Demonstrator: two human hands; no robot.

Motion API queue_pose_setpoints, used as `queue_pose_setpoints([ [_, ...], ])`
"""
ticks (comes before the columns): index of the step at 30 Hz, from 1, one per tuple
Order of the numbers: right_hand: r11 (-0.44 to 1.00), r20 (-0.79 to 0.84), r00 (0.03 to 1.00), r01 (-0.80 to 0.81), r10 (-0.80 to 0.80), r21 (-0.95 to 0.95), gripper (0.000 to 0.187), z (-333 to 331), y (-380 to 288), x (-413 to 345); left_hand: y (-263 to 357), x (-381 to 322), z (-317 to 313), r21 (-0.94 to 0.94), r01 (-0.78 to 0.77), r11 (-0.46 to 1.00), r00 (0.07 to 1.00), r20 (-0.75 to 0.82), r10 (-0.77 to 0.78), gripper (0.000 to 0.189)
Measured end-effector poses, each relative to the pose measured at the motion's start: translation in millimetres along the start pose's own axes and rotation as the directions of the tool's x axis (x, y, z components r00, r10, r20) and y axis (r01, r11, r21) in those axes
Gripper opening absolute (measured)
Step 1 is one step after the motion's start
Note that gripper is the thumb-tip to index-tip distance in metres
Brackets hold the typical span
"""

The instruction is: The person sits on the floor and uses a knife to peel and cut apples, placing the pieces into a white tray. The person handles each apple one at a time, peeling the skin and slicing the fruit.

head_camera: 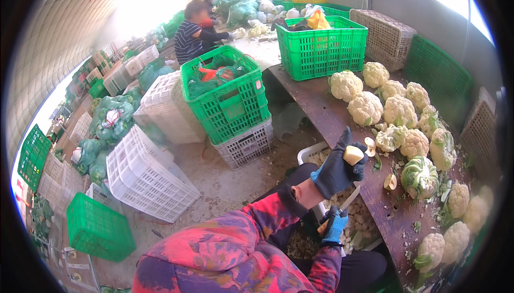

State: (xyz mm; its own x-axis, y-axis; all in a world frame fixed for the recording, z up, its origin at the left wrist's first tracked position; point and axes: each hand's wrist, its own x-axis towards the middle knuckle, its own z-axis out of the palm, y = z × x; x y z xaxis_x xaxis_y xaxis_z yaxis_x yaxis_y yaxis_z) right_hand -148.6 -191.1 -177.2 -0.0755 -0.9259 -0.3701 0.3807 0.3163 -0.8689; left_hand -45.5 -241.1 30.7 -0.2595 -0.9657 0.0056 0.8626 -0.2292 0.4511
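Note:
My left hand [341, 168], in a dark glove with a blue cuff, grips a pale cut piece of fruit [353, 155], apparently apple, thumb extended. Below it my right hand [334, 224], gloved alike, holds a knife [350, 198] by its light brown handle, the blade pointing up towards the table edge. Under both hands a white tub [311, 151] holds trimmed cauliflower pieces [358, 216]. On the brown table [321, 112] lie an apple piece [370, 147] and another cut apple piece [390, 182], near a leafy cauliflower [420, 177].
Several cauliflower heads [365, 108] cover the table's far side. A green crate [321, 48] stands at its end. Another green crate [225, 96] with net bags sits on a white crate [245, 142]. A tilted white crate [148, 176] is on the floor. Further off sits a person [190, 36].

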Motion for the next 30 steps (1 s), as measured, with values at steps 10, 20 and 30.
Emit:
queue_pose_setpoints([
  [10,0.998,0.019,0.998,0.062,-0.061,-0.027,0.014,2,-1,2,9,-11,16,0.139,-0.108,0.984,0.993,0.068,0.099,0.068],
  [20,0.999,0.038,0.999,0.012,-0.011,-0.038,0.015,6,-7,-1,4,-30,64,0.41,-0.171,0.896,0.983,0.126,0.131,0.076],
  [30,0.99,-0.005,0.999,-0.035,0.035,-0.139,0.017,5,-4,1,-27,-90,141,0.13,-0.205,0.97,0.564,0.826,0.008,0.057],
])
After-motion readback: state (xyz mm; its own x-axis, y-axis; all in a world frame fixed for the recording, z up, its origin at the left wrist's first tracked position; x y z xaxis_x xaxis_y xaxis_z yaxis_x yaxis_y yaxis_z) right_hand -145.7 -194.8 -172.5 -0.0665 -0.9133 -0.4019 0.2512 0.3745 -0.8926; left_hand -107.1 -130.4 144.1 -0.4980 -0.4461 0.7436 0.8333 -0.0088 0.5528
